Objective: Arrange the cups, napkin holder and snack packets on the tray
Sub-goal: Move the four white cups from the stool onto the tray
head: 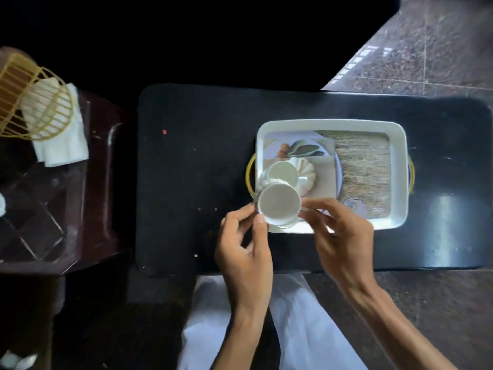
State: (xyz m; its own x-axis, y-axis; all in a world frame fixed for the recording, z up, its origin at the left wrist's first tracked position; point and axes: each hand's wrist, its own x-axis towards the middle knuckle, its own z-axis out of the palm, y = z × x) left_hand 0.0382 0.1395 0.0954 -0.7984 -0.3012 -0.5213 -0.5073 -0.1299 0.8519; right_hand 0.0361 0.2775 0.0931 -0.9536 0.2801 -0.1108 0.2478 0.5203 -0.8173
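A white tray [400, 166] with yellow handles lies on a black table. Inside its left part stands a white cup [283, 173] on a ribbed saucer. A second white cup [278, 204] on its saucer hovers at the tray's near-left corner. My left hand [245, 252] pinches its left rim, and my right hand [344, 236] grips its right side. A gold wire napkin holder [32, 102] with white napkins [61, 145] lies tilted on a side table at far left. No snack packets are visible.
The black table [186, 182] runs from the centre to the right. A dark wooden side table [80, 209] stands on the left. The tray's right half shows a woven printed base [365, 172]. Speckled stone floor lies at the top right.
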